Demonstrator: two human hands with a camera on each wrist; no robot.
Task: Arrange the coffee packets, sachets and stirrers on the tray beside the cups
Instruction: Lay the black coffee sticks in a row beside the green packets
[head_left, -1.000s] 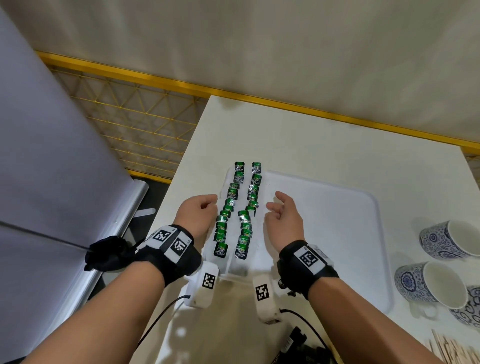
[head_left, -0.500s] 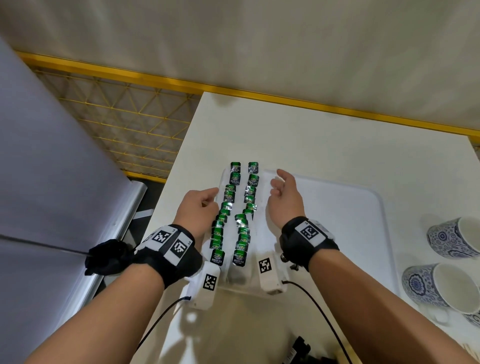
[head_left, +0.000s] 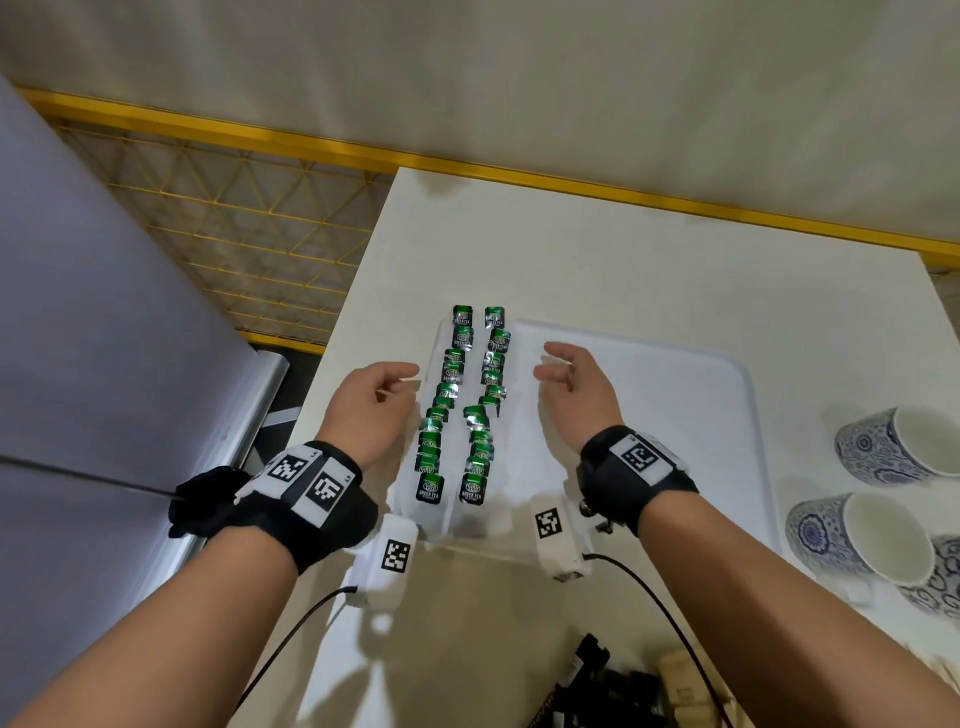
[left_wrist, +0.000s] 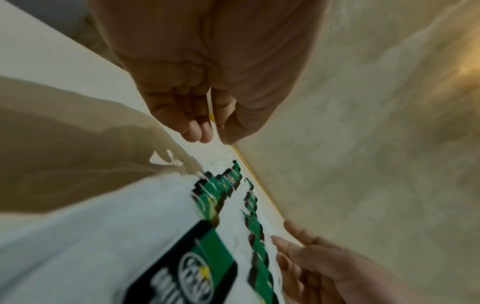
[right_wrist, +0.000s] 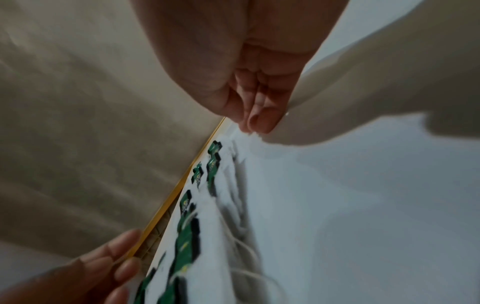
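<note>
Two long rows of green tea sachets lie on the left part of a white tray, some overlapping and a few crooked. My left hand hovers just left of the left row, fingers loosely curled, holding nothing. My right hand hovers just right of the right row, fingers relaxed and empty. The left wrist view shows the left hand above the sachets. The right wrist view shows the right hand over the tray, beside the sachets.
Blue-patterned white cups stand on the white table right of the tray. Dark objects lie near the table's front edge. The table's left edge drops off beside my left hand, with a yellow mesh barrier beyond it.
Both hands have moved forward along either side of the sachet rows, from the near end to about the middle. The right hand now stands slightly farther from its row. Nothing was picked up.
</note>
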